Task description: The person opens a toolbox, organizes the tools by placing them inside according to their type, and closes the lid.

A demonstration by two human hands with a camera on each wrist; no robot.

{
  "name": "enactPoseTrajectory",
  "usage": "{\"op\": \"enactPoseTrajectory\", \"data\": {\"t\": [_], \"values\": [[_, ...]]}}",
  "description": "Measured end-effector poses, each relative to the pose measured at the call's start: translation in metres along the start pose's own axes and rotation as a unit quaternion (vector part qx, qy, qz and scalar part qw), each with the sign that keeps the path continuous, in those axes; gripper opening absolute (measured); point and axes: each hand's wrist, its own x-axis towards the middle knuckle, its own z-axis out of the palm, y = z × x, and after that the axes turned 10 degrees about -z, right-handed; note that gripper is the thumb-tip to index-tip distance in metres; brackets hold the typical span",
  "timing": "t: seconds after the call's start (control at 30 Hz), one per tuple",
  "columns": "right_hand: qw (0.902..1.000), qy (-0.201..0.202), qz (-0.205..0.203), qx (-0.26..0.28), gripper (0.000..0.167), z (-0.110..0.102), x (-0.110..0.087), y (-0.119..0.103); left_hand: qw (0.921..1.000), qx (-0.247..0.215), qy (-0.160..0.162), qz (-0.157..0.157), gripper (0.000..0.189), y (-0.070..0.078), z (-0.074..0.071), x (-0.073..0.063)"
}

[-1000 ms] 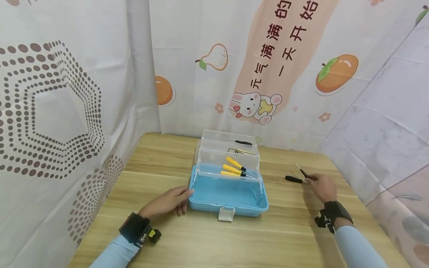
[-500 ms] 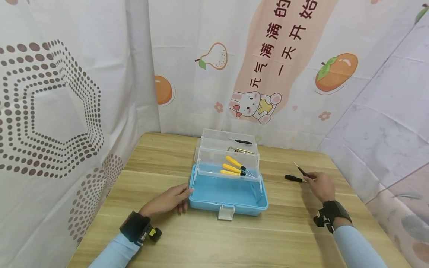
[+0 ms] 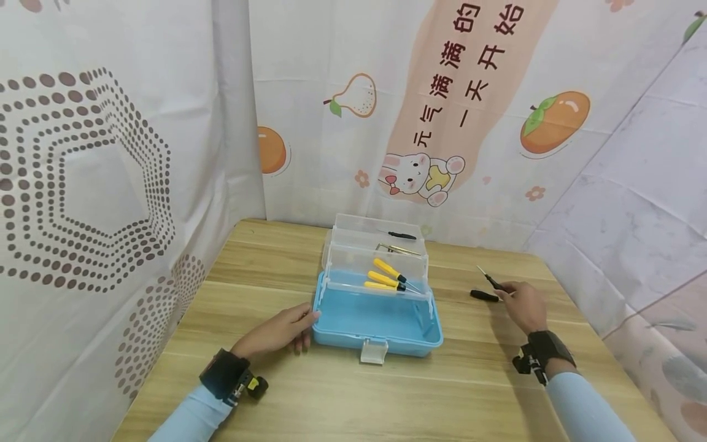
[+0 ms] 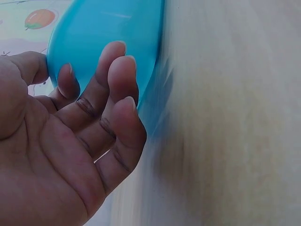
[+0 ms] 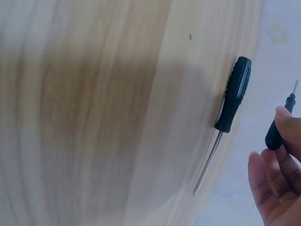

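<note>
My left hand pinches the left rim of an open light-blue toolbox, thumb over the edge. In the left wrist view, the other fingers curl loosely beside the blue wall. To the right of the box, my right hand holds a small black-handled screwdriver between thumb and fingers, its tip pointing away and to the left. Another black screwdriver lies on the table close to that hand; its metal shaft shows in the right wrist view.
Clear tiered trays stand raised over the box's back. They hold yellow-handled screwdrivers, brass-coloured hex keys and a black screwdriver. A white latch hangs at the front. Printed curtains border the wooden table.
My right hand has shifted slightly left, carrying the screwdriver over the one lying on the table. My left hand stays at the toolbox rim.
</note>
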Motion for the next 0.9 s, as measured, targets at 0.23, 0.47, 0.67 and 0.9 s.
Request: {"op": "enactPoseTrajectory", "data": {"t": [0.23, 0.47, 0.67, 0.9], "values": [[0.9999, 0.008, -0.011, 0.003, 0.023, 0.002, 0.002, -0.003, 1.0000, 0.000, 0.001, -0.003, 0.037, 0.000, 0.001, 0.001], [0.9994, 0.023, -0.027, 0.004, 0.022, 0.002, 0.003, -0.004, 1.0000, 0.001, -0.002, -0.001, 0.037, -0.001, 0.001, 0.003], [0.9983, 0.038, -0.044, 0.003, 0.020, 0.006, 0.006, -0.007, 1.0000, 0.003, -0.002, -0.001, 0.037, -0.002, 0.000, 0.002], [0.9979, 0.043, -0.049, 0.001, 0.022, 0.007, 0.009, -0.017, 1.0000, 0.006, -0.002, -0.004, 0.038, -0.001, 0.000, 0.001]]}}
